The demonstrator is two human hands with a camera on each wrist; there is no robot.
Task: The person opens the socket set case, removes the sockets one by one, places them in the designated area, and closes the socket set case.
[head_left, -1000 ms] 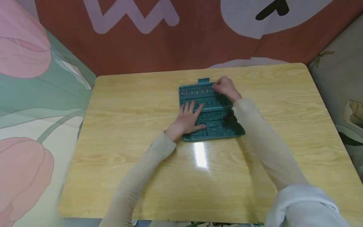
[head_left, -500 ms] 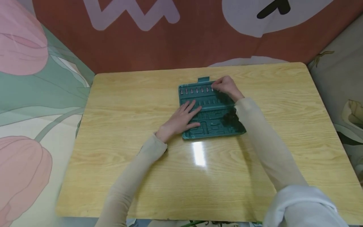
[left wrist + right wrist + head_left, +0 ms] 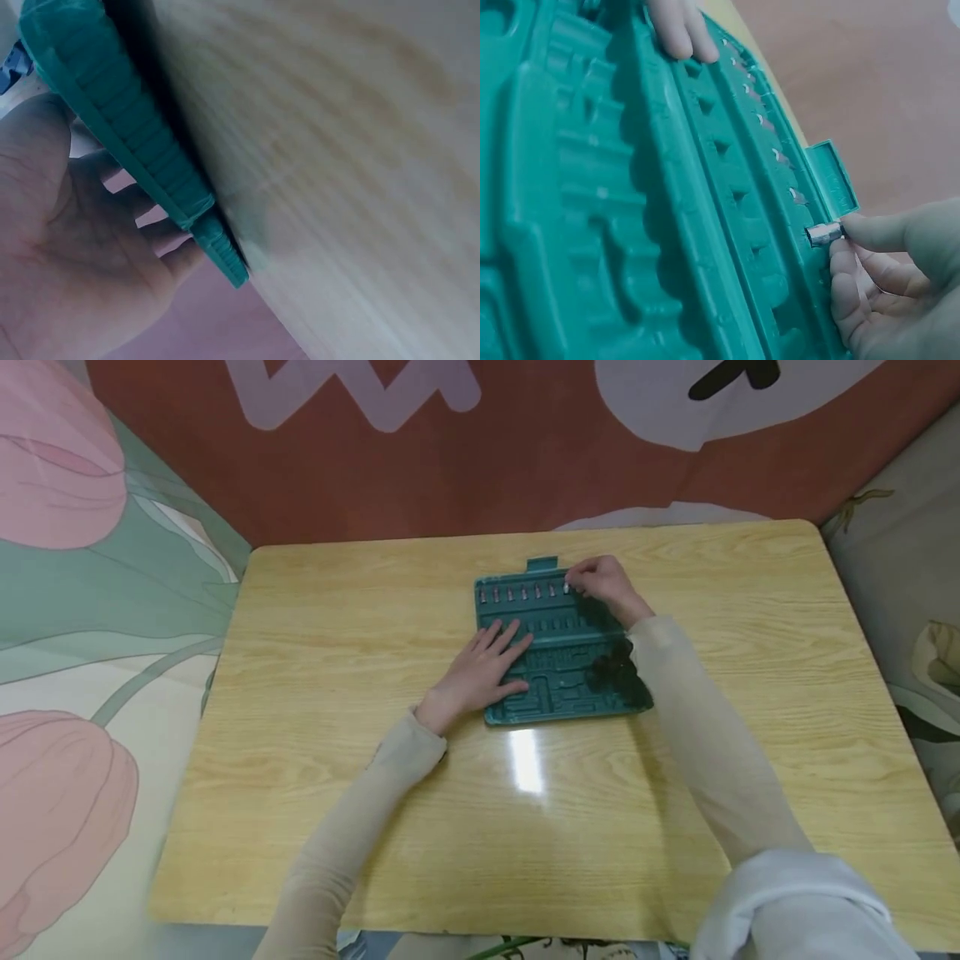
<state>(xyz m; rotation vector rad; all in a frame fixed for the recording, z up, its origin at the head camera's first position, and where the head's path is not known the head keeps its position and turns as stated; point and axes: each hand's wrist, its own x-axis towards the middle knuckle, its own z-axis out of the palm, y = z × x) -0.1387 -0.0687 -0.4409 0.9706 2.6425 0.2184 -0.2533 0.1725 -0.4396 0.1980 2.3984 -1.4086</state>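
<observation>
1. A metal socket [image 3: 823, 234] is pinched between thumb and fingers of the right hand [image 3: 606, 587], at the right end of the filled far row in the open green tool case [image 3: 555, 719] on the desk [image 3: 315, 643]; whether it is seated cannot be told.
2. The case's left side is covered by the left hand [image 3: 474, 675], fingers spread wide.
3. The socket could be dropped if that small hold slipped; the lined-up metal pieces [image 3: 765, 122] might be jarred loose by a knock.

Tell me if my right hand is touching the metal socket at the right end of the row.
Touching. The right wrist view shows it: your right hand pinches one end of the metal socket, with no gap between them.
</observation>
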